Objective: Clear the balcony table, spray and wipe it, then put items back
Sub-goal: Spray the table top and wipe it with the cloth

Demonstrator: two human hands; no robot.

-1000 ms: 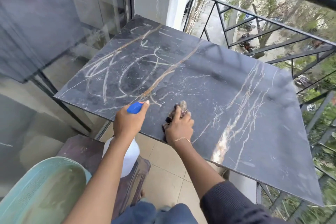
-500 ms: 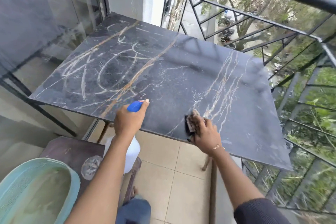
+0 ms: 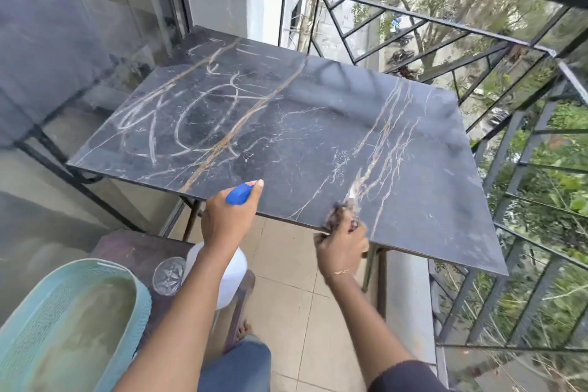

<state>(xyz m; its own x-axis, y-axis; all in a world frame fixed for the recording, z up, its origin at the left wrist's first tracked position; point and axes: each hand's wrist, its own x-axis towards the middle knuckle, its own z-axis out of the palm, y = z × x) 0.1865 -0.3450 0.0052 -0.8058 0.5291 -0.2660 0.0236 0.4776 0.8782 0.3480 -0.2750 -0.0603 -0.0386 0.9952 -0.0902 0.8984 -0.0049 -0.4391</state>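
The dark marble table (image 3: pixel 302 124) with pale veins fills the middle of the head view, nothing standing on it. My left hand (image 3: pixel 227 218) grips a white spray bottle (image 3: pixel 234 274) with a blue trigger head, held at the table's near edge. My right hand (image 3: pixel 342 245) is closed on a dark crumpled cloth (image 3: pixel 345 215) pressed against the near edge, right of the bottle. A green oval tray (image 3: pixel 63 321) and a cut-glass tumbler (image 3: pixel 168 270) sit on a low dark stool (image 3: pixel 133 251) at lower left.
A black metal railing (image 3: pixel 477 38) runs behind and to the right of the table, with trees and a drop beyond. Glass doors (image 3: pixel 63 41) stand to the left. Beige floor tiles (image 3: pixel 292 296) show under the table's near edge. My knee in blue jeans is at the bottom.
My right hand has drawn the cloth rightwards along the table's front part, then back to its near edge. The left hand with the bottle has held still.
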